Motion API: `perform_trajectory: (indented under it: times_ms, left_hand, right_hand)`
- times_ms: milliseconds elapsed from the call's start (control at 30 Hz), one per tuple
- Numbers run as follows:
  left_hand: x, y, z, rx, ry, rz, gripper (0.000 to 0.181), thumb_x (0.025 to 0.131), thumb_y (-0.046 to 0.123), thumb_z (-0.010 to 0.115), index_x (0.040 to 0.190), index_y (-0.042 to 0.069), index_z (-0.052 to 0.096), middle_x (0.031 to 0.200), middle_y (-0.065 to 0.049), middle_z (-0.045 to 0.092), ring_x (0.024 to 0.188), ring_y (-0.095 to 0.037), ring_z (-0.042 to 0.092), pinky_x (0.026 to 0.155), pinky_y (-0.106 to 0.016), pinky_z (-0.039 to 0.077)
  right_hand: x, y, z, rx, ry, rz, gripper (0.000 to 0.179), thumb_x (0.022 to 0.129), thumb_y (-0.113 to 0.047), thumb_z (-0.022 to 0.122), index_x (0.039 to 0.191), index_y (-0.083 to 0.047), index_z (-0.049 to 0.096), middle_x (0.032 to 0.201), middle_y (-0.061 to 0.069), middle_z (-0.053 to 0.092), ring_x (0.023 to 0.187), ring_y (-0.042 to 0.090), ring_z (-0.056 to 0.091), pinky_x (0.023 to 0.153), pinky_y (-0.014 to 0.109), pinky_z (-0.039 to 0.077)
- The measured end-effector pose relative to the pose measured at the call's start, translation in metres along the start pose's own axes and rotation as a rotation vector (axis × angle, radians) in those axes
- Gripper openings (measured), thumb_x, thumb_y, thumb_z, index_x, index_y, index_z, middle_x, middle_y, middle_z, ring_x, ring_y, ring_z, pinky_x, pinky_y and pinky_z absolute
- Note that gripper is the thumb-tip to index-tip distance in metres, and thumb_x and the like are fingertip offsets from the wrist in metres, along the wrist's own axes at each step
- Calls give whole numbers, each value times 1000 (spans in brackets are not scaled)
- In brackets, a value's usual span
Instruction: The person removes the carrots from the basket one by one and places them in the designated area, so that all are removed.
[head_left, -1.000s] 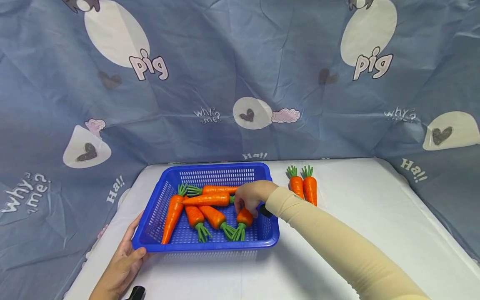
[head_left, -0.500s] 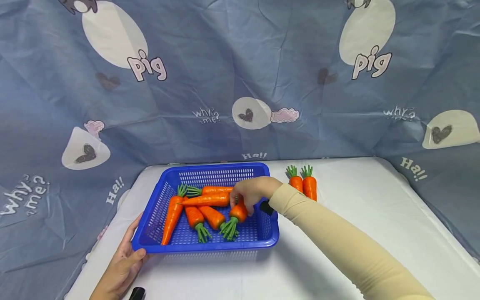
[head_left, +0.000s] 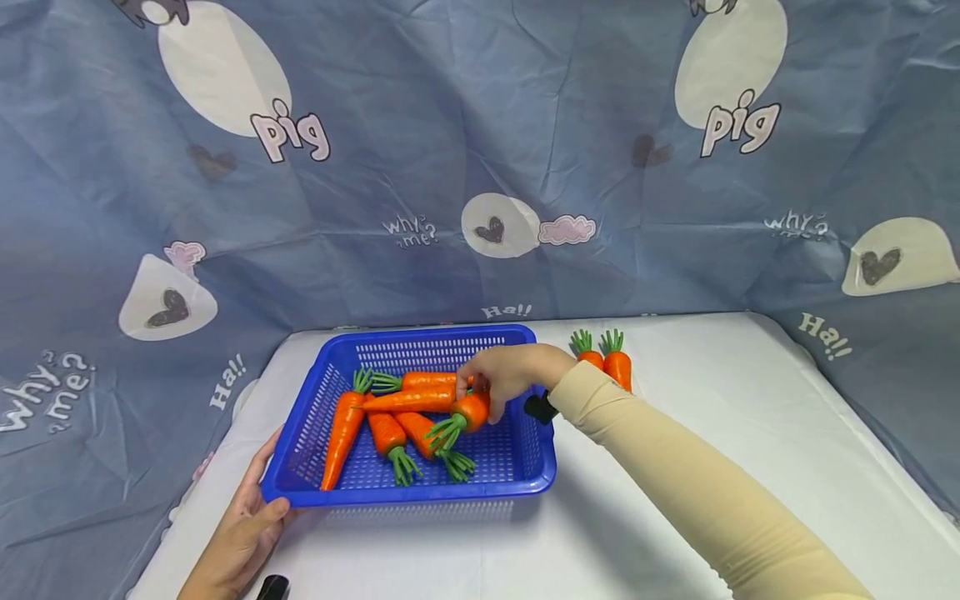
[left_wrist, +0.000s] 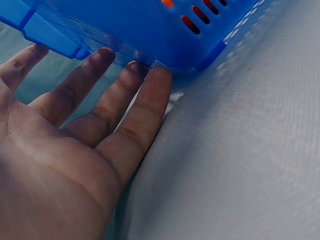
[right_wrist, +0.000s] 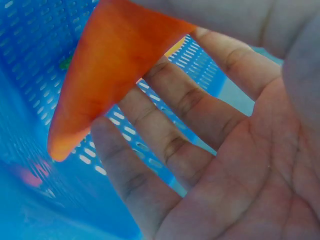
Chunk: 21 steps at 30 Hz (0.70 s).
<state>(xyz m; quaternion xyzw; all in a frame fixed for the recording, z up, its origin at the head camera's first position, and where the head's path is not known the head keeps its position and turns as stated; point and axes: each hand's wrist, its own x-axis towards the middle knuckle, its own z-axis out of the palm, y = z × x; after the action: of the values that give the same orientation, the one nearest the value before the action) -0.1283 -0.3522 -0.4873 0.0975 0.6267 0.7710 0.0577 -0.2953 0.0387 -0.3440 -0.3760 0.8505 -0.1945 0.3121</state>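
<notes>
My right hand (head_left: 504,372) is inside the blue plastic basket (head_left: 420,495) and pinches a carrot (head_left: 472,409) near its thick end, its green top pointing front-left. In the right wrist view, this carrot (right_wrist: 115,65) lies between thumb and fingertips, its tapered tip hanging over the perforated basket. Several other carrots stay in the basket, one long carrot (head_left: 344,437) along the left side and another (head_left: 416,400) across the middle. At the basket's front left corner rests my left hand (head_left: 243,521), thumb at the rim. Its fairly straight fingers (left_wrist: 135,107) touch the outer wall.
Two more carrots (head_left: 617,367) with green tops lie on the white tabletop (head_left: 720,400) right of the basket, partly hidden by the right sleeve (head_left: 690,467). A blue printed cloth (head_left: 420,167) hangs behind and at the sides.
My right hand has lifted the carrot at the basket's right and moved it slightly back and left, its top swinging left. The left hand and basket have stayed nearly still.
</notes>
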Motion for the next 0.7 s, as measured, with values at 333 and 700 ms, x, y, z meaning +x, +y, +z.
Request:
perform_trajectory:
  times_ms: [333, 700]
  left_hand:
    - [1, 1, 0, 1, 9, -6, 77, 112, 2, 50, 172, 34, 13, 159, 21, 44, 136, -2, 61, 107, -25, 57]
    - [1, 0, -1, 11, 0, -14, 76, 113, 4, 49, 172, 34, 12, 160, 20, 44, 137, -2, 60, 108, -25, 57]
  right_hand:
    - [-1, -2, 0, 13, 37, 2, 36, 88, -4, 87, 113, -19, 67, 123, 6, 72, 114, 20, 66, 100, 33, 60]
    - [1, 2, 3, 14, 109, -15, 39, 91, -21, 89, 122, -22, 65, 106, 4, 63, 98, 19, 58, 82, 27, 51]
